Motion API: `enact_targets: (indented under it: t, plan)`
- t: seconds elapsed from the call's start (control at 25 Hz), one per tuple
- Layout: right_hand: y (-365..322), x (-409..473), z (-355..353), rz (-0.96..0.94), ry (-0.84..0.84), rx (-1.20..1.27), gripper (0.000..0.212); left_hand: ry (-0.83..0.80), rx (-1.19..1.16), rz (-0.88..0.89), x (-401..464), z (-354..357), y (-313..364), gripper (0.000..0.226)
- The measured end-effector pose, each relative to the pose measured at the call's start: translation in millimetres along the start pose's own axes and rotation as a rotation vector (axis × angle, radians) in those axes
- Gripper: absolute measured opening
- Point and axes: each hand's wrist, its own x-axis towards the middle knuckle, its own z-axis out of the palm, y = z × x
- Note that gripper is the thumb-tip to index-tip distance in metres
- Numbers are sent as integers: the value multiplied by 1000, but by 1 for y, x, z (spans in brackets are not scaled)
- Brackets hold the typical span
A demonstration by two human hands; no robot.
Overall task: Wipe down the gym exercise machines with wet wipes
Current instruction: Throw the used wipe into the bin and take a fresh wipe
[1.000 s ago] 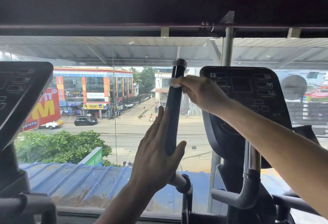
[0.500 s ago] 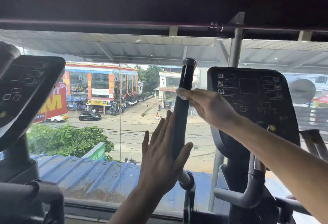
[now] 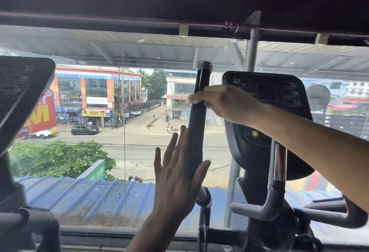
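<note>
Handle (image 3: 196,131): stood near upright just left of centre, tilted slightly, black, with a glossy rounded cap at the top and a silver joint at the bottom.
Right hand (image 3: 225,103): reached in from the right and wrapped round the upper part of the handle, below the cap, fingers curled over the far side.
Wipe (image 3: 192,99): showed only as a small pale scrap under the right fingertips, pressed against the handle; too little visible to tell its fold.
Left hand (image 3: 175,173): lay flat against the lower half of the handle, palm turned away, fingers straight and slightly spread, pointing up along the left side.
Left thumb (image 3: 201,168): stretched out across the front of the handle to its right side, not curled round it.
Console (image 3: 267,99): sat just right of the handle, a dark panel with small squares and icons, partly behind the right wrist, with a small yellow dot lower down.
Grey bars (image 3: 277,191): ran down below the console and bent left into a short horizontal grip.
Second console (image 3: 22,91): leaned in at the left edge, dark and tilted.
Window (image 3: 123,111): filled the background, with a thin vertical seam in the glass.
Outside: showed a blue ribbed roof (image 3: 89,197) directly below, green bushes, a wet street with a black car (image 3: 84,129), and an orange-and-glass building (image 3: 95,89).
</note>
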Motion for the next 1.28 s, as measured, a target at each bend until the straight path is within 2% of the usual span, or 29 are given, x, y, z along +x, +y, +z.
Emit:
enact_targets:
  t: [0.08,0.12,0.24,0.28,0.32,0.36,0.4,0.44,0.48,0.52,0.56,0.6,0.68,0.76,0.8,0.92,1.0,1.12,1.2,1.28]
  plan:
    - [3,16,-8,88,-2,-55,30,9,-12,-3,-1,0,1,71]
    - [-2,22,-10,104,-67,-69,27,9,-14,-5,-1,0,1,71]
    - [-28,28,-22,83,-464,-74,25,-3,-17,0,-2,1,0,71]
    - [-25,28,-29,117,-468,2,25,-5,-21,-7,-2,2,0,70]
    - [-16,26,-34,199,-335,123,23,-7,-25,-14,-3,1,0,70]
    - [-2,21,-33,319,-101,258,21,-12,-40,-17,-4,0,1,70]
    - [11,13,-25,480,150,401,21,-16,-61,-18,-5,-1,1,70]
    - [17,5,-13,690,330,574,25,-25,-84,-20,-3,-3,2,70]
    - [18,0,4,903,420,777,27,-41,-101,-14,1,-5,3,72]
    - [17,-1,23,1059,440,976,25,-57,-110,8,7,-8,3,74]
    - [15,4,38,1146,444,1146,20,-77,-113,43,14,-11,3,76]
    - [12,13,47,1180,483,1288,16,-98,-111,83,21,-14,1,79]
    - [9,31,52,1185,661,1544,14,-131,-113,146,31,-17,-3,82]
    - [11,36,54,1123,847,1777,25,-137,-153,156,36,-16,-2,82]
    - [10,36,58,1069,877,1851,28,-128,-171,157,36,-15,-2,82]
    - [5,27,78,948,757,1886,21,-103,-172,165,37,-12,-2,80]
    - [11,20,84,904,789,1892,22,-95,-158,156,34,-11,-2,79]
    - [26,27,71,950,995,1824,19,-71,-177,162,32,-9,-5,78]
    - [34,39,63,1030,981,1673,8,-72,-159,158,31,-8,-3,76]
    - [35,48,63,1071,927,1653,3,-72,-156,152,30,-9,-3,76]
